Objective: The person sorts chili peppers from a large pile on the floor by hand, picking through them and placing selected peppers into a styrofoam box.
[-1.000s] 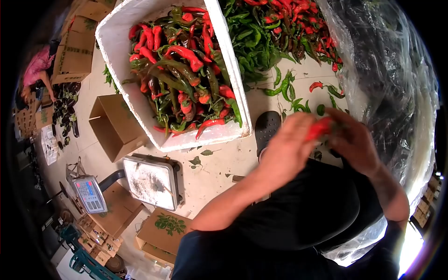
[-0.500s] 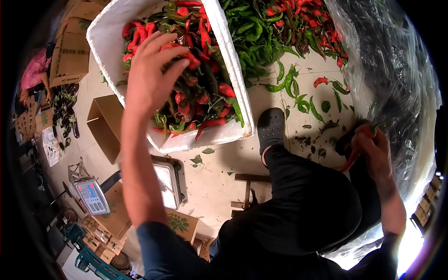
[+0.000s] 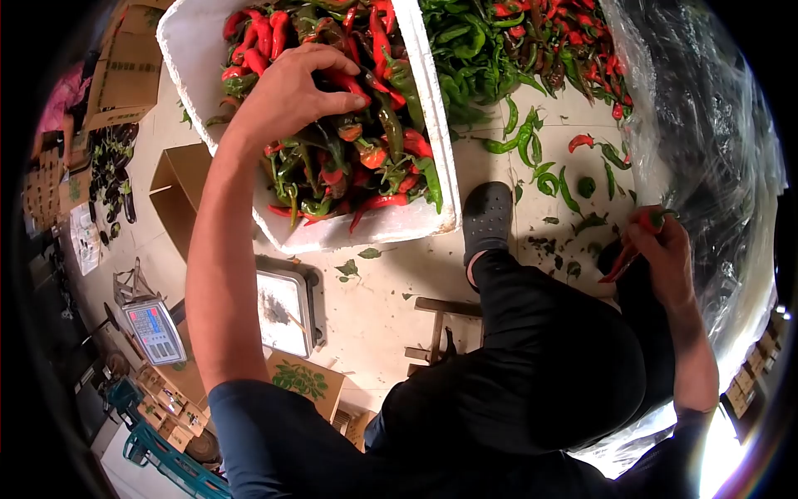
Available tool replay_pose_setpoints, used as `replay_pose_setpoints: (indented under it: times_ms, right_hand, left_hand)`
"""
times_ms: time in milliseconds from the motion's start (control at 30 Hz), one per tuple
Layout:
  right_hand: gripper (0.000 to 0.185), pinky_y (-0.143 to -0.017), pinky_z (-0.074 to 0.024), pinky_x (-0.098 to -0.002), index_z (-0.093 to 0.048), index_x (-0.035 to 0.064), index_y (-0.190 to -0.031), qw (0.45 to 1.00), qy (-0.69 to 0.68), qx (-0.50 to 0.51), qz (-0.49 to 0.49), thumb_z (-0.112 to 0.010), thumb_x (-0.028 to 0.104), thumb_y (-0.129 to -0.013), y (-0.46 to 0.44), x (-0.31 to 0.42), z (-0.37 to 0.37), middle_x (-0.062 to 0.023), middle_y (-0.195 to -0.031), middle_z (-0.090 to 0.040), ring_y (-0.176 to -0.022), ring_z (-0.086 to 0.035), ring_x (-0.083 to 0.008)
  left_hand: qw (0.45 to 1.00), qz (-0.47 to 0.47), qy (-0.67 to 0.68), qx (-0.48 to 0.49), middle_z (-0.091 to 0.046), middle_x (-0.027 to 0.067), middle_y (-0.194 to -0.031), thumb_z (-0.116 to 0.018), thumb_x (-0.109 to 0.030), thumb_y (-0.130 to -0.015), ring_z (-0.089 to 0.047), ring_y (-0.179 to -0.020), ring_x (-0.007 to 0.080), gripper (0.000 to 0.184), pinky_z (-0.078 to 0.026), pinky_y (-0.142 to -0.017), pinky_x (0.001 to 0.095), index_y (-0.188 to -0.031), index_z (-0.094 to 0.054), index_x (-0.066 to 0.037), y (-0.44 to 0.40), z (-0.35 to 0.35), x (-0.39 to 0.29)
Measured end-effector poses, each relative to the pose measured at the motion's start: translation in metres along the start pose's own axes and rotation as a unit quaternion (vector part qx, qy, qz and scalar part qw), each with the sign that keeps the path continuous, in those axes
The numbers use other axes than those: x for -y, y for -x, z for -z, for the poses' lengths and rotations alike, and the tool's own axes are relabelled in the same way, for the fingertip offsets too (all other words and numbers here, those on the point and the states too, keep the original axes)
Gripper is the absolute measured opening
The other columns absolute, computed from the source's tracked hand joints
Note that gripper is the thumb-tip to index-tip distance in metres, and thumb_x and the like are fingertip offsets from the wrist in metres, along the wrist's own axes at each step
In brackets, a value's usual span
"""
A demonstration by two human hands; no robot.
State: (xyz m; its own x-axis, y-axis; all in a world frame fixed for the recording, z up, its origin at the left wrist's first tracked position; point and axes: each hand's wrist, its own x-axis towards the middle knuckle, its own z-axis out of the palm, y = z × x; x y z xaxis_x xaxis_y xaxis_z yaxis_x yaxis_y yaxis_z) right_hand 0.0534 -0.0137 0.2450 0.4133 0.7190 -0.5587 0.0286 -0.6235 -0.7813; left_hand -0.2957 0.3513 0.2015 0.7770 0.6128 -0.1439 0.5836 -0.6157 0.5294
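My left hand (image 3: 291, 93) reaches over the white foam box (image 3: 434, 125), its thumb and fingers curved around a red pepper (image 3: 339, 81) on top of the pile. Red, dark and green peppers (image 3: 391, 125) fill the box. At the right, above my knee, my right hand (image 3: 665, 249) is closed on a long red pepper (image 3: 619, 263) with a green stem; the pepper's tip points down to the left. Beyond the box lies a heap of green peppers (image 3: 474, 58), with red ones (image 3: 573, 37) beside it.
Loose green peppers (image 3: 525, 137) and leaf scraps lie on the floor near my shoe (image 3: 487, 218). Clear plastic sheeting (image 3: 706, 150) runs along the right. A scale (image 3: 283, 309), an open carton (image 3: 179, 195) and eggplants (image 3: 112, 170) are at the left, where another person (image 3: 65, 104) is partly visible.
My hands have parted; my left hand has moved to the box and its fingers have closed in on a red pepper. My right hand has drawn back right with its pepper.
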Motion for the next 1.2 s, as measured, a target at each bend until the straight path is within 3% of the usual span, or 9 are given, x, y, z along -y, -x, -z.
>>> replay_pose_setpoints:
  times_ms: [400,567,667,767,800,900,1033,1133,1200]
  right_hand:
    - [0.019,-0.058,-0.0497,-0.0222,-0.064,-0.0003,-0.108,0.999,0.046,-0.002,-0.022,-0.066,0.010,-0.093,-0.004,-0.004,-0.003,-0.0052,-0.084,-0.066,-0.066,-0.061,-0.0087]
    - [0.021,-0.070,-0.0522,-0.0257,-0.064,-0.0025,-0.111,0.997,0.075,-0.004,-0.003,-0.066,0.010,-0.094,-0.009,-0.009,0.000,-0.0058,-0.087,-0.067,-0.079,-0.064,-0.0113]
    - [0.022,-0.079,-0.0529,-0.0280,-0.063,-0.0039,-0.115,0.999,0.048,0.003,0.014,-0.063,0.008,-0.096,-0.013,-0.007,-0.001,-0.0074,-0.093,-0.068,-0.087,-0.065,-0.0137]
    - [0.026,-0.085,-0.0531,-0.0298,-0.059,-0.0052,-0.122,0.998,-0.036,0.044,0.030,-0.059,0.006,-0.099,-0.013,0.010,-0.008,-0.0101,-0.103,-0.068,-0.094,-0.065,-0.0162]
    - [0.027,-0.087,-0.0531,-0.0303,-0.058,-0.0056,-0.124,0.995,-0.069,0.063,0.037,-0.058,0.006,-0.099,-0.013,0.017,-0.014,-0.0110,-0.106,-0.067,-0.096,-0.065,-0.0169]
    - [0.033,-0.093,-0.0525,-0.0336,-0.053,-0.0064,-0.130,0.977,-0.157,0.119,0.084,-0.057,0.007,-0.100,-0.010,0.037,-0.036,-0.0134,-0.115,-0.065,-0.103,-0.065,-0.0201]
    - [0.045,-0.103,-0.0477,-0.0389,-0.049,-0.0055,-0.137,0.962,-0.205,0.170,0.054,-0.060,0.015,-0.099,-0.021,0.047,-0.059,-0.0182,-0.121,-0.063,-0.114,-0.061,-0.0250]
    - [0.050,-0.106,-0.0454,-0.0405,-0.045,-0.0062,-0.140,0.947,-0.244,0.207,0.026,-0.060,0.020,-0.100,-0.034,0.046,-0.068,-0.0193,-0.127,-0.060,-0.120,-0.058,-0.0264]
    - [0.051,-0.106,-0.0449,-0.0415,-0.044,-0.0065,-0.141,0.944,-0.235,0.230,0.033,-0.059,0.021,-0.101,-0.040,0.040,-0.073,-0.0184,-0.129,-0.059,-0.122,-0.057,-0.0263]
  left_hand:
    - [0.998,-0.034,-0.021,-0.041,-0.064,0.0106,-0.127,-0.079,-0.025,-0.077,-0.059,-0.114,0.0301,0.039,-0.047,-0.099,0.0388,-0.111,-0.072,-0.008,0.006,-0.010,0.009]
    - [0.998,0.015,0.058,-0.035,-0.062,0.0115,-0.134,-0.074,-0.024,-0.083,-0.062,-0.112,0.0295,0.035,-0.050,-0.096,0.0373,-0.114,-0.073,-0.007,0.009,0.000,0.011]
    - [0.973,-0.046,-0.039,-0.225,-0.067,0.0109,-0.126,-0.070,-0.023,-0.087,-0.066,-0.105,0.0253,0.031,-0.052,-0.090,0.0338,-0.115,-0.073,-0.008,0.024,0.016,-0.019]
    - [0.936,0.108,0.185,-0.281,-0.072,0.0083,-0.117,-0.069,-0.021,-0.090,-0.067,-0.101,0.0196,0.030,-0.052,-0.088,0.0315,-0.117,-0.072,-0.009,0.048,-0.005,-0.083]
    - [0.932,0.117,0.282,-0.195,-0.072,0.0078,-0.114,-0.069,-0.022,-0.092,-0.067,-0.100,0.0185,0.032,-0.053,-0.087,0.0313,-0.121,-0.070,-0.008,0.055,-0.021,-0.099]
    - [0.849,0.071,0.517,0.080,-0.069,0.0099,-0.120,-0.062,-0.018,-0.100,-0.067,-0.096,0.0152,0.040,-0.055,-0.084,0.0284,-0.135,-0.059,0.000,0.065,-0.093,-0.138]
    - [0.578,0.092,0.782,0.214,-0.063,0.0222,-0.128,-0.051,-0.013,-0.104,-0.068,-0.110,0.0328,0.045,-0.059,-0.089,0.0373,-0.143,-0.045,0.008,0.068,-0.135,-0.183]
    - [0.518,0.100,0.829,0.187,-0.066,0.0227,-0.122,-0.054,-0.012,-0.103,-0.071,-0.103,0.0318,0.042,-0.062,-0.082,0.0362,-0.139,-0.048,0.009,0.068,-0.145,-0.181]
    - [0.529,0.118,0.822,0.175,-0.067,0.0214,-0.120,-0.056,-0.009,-0.101,-0.072,-0.102,0.0299,0.041,-0.062,-0.081,0.0350,-0.138,-0.050,0.008,0.072,-0.145,-0.176]
